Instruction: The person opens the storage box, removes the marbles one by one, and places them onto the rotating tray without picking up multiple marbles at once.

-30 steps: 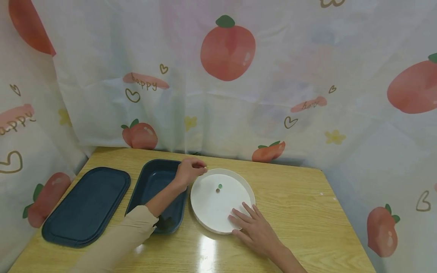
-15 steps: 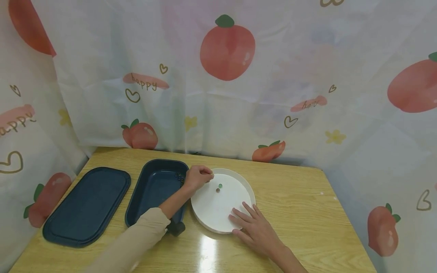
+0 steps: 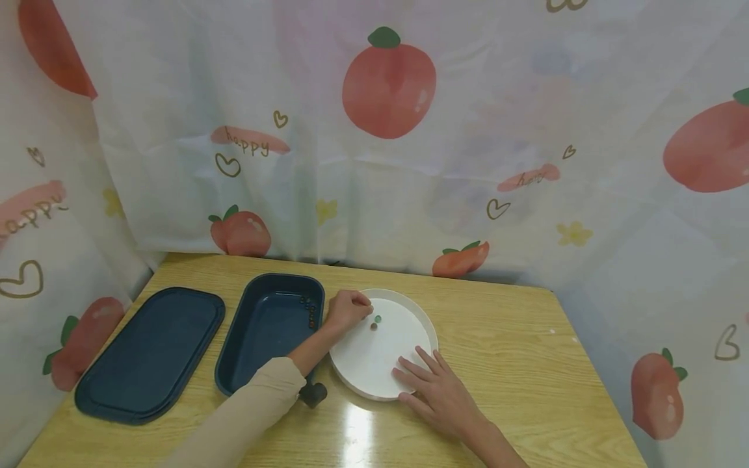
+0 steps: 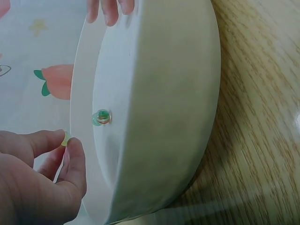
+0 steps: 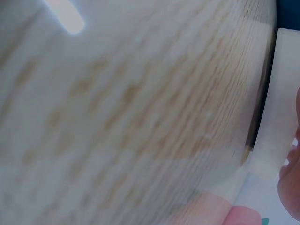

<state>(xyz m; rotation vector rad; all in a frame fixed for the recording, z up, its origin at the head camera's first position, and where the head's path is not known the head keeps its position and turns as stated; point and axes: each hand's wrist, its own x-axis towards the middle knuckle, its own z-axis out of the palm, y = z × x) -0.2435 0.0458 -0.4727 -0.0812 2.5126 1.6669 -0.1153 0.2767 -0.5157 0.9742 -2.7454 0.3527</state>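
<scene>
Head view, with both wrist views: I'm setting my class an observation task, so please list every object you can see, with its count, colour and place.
Table: 1, yellow wood, below everything
Curtain: white with red fruit prints, behind the table
Tray: 1, white, mid-table
Box: 1, dark blue, left of the tray
Lid: 1, dark blue, left of the box
Green marble: 1, green, in the tray
Brown marble: 1, brownish, beside the green one
Small marbles: several, dark, box's right side; too small to count
Yellow marble: 1, pale yellow, held over the tray
Sleeve: 1, beige, near left
Left hand: 1, bare, pinching the yellow marble
Right hand: 1, bare, at the tray's near right rim
</scene>
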